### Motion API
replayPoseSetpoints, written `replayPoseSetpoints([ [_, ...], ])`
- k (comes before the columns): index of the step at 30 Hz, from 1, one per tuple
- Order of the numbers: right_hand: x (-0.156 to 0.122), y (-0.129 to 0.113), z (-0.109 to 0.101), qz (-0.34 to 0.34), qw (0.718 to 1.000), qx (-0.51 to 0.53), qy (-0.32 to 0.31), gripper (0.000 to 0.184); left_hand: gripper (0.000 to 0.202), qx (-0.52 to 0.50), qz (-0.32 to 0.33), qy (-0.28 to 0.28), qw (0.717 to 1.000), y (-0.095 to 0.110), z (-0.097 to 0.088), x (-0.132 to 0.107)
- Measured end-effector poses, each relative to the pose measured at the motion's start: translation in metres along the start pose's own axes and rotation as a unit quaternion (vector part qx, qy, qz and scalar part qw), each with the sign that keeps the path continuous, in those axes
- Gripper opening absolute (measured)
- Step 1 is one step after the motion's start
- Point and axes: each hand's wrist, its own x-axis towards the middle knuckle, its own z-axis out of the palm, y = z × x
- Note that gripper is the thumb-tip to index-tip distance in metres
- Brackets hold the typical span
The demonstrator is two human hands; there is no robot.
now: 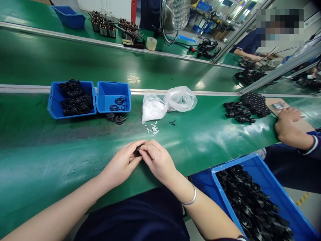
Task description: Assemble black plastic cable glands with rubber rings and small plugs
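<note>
My left hand (122, 163) is closed around a small black part (137, 151), mostly hidden by the fingers. The fingertips of my right hand (156, 160) pinch together against the same part; whether they hold a smaller piece cannot be made out. Beyond my hands, loose white pieces (151, 129) lie on the green work surface next to a small cluster of tiny black pieces (172, 123). Behind them stand a clear bag of white pieces (153, 107) and an open clear plastic bag (181, 99).
Two blue bins hold black rings: a full one (52, 106) and a sparser one (105, 95). Round black parts (119, 119) sit before them. A blue crate (225, 194) of black parts stands lower right. A co-worker's hand (288, 124) rests near grouped black parts (239, 112).
</note>
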Motion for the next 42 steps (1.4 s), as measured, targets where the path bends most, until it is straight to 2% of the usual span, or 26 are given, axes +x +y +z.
replayPoseSetpoints([
  [8, 0.003, 0.002, 0.009, 0.009, 0.998, -0.042, -0.036, 0.018, 0.051, 0.081, -0.006, 0.005, 0.997, -0.005, 0.0, 0.001],
  [10, 0.006, 0.002, 0.008, 0.013, 0.999, -0.028, -0.038, 0.017, 0.051, 0.069, -0.016, -0.003, 0.997, -0.007, 0.0, 0.002],
  [13, 0.007, 0.009, -0.003, 0.012, 0.999, 0.022, -0.026, 0.013, 0.049, -0.02, -0.04, -0.011, 0.999, -0.006, 0.0, 0.004],
  [16, 0.003, 0.035, -0.027, 0.065, 0.996, -0.004, 0.053, 0.013, 0.043, -0.114, -0.067, -0.021, 0.991, -0.001, 0.001, 0.004],
  [19, -0.004, 0.079, -0.056, 0.162, 0.971, -0.117, 0.131, 0.014, 0.043, -0.151, -0.099, -0.053, 0.982, 0.006, 0.001, 0.003],
  [22, -0.007, 0.118, -0.073, 0.203, 0.95, -0.199, 0.133, 0.014, 0.043, -0.197, -0.11, -0.076, 0.971, 0.01, 0.004, 0.003],
  [25, -0.001, 0.134, -0.075, 0.197, 0.948, -0.212, 0.13, 0.014, 0.041, -0.212, -0.112, -0.085, 0.967, 0.011, 0.006, 0.003],
  [31, 0.01, 0.134, -0.072, 0.182, 0.952, -0.215, 0.117, 0.013, 0.035, -0.131, -0.111, -0.085, 0.981, 0.012, 0.006, 0.005],
  [35, 0.006, 0.125, -0.074, 0.175, 0.957, -0.201, 0.114, 0.013, 0.032, -0.144, -0.119, -0.084, 0.979, 0.009, 0.008, 0.007],
  [38, 0.001, 0.091, -0.062, 0.137, 0.977, -0.124, 0.104, 0.014, 0.034, -0.189, -0.123, -0.086, 0.97, 0.001, 0.01, 0.007],
  [42, -0.007, 0.033, -0.032, 0.076, 0.996, 0.027, 0.025, 0.01, 0.038, -0.201, -0.118, -0.081, 0.969, -0.001, 0.008, 0.007],
])
